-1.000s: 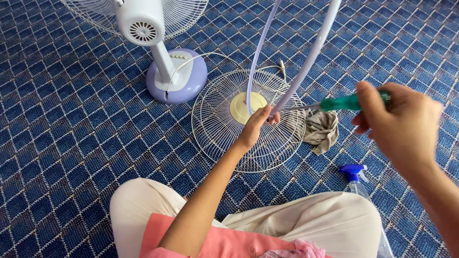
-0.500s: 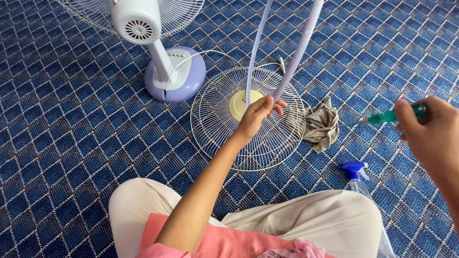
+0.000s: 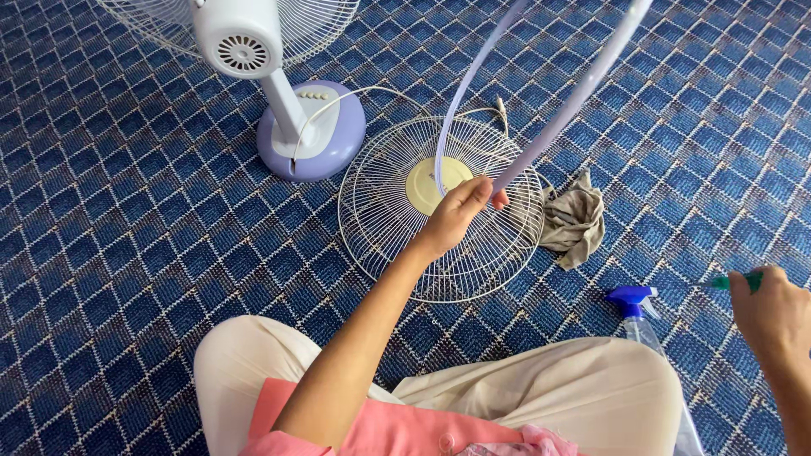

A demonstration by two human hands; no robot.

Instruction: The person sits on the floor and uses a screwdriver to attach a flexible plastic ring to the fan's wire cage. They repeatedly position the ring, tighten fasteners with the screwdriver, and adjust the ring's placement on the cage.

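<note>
Blue diamond-patterned carpet [image 3: 127, 253] covers the floor where you sit cross-legged. Your left hand [image 3: 456, 215] has its fingers curled shut around the bottom of a lilac ring [image 3: 541, 127], held upright just above the grille [image 3: 439, 207], a round wire guard with a yellow hub lying flat on the carpet. Your right hand [image 3: 773, 317], well right of the grille, is closed around a green handle [image 3: 735, 280]; what tool it belongs to you cannot tell. Just left of that hand stands a spray bottle [image 3: 634, 308]. A crumpled rag [image 3: 576, 221] lies beside the grille's right edge, and the fan [image 3: 287, 93] stands beyond its left edge.
</note>
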